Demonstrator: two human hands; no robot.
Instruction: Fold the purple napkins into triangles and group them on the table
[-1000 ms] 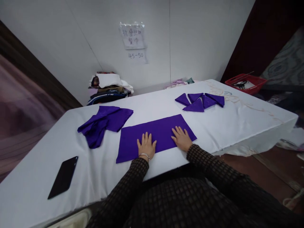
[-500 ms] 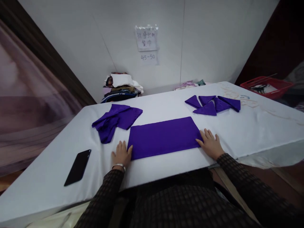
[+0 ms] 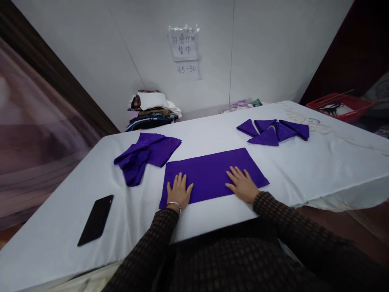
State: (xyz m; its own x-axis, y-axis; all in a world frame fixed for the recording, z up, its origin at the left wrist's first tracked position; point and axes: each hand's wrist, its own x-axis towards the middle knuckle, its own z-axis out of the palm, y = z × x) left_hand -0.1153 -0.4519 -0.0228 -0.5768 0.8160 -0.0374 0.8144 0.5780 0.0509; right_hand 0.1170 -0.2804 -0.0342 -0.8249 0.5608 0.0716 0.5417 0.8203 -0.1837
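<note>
Hands are pressing, spread flat, on the near edge of the purple cloth (image 3: pixel 209 168), left hand (image 3: pixel 179 191) toward its left end, right hand (image 3: pixel 242 185) toward its right, its long axis crosswise on the worktop (image 3: pixel 319 162).

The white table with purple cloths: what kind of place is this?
Probably a linen-folding workroom. The left hand and right hand rest on a flat purple rectangular cloth on the white-covered table; folded purple cloth triangles lie beyond, and a stack of mixed folded fabrics sits by the wall.
</note>
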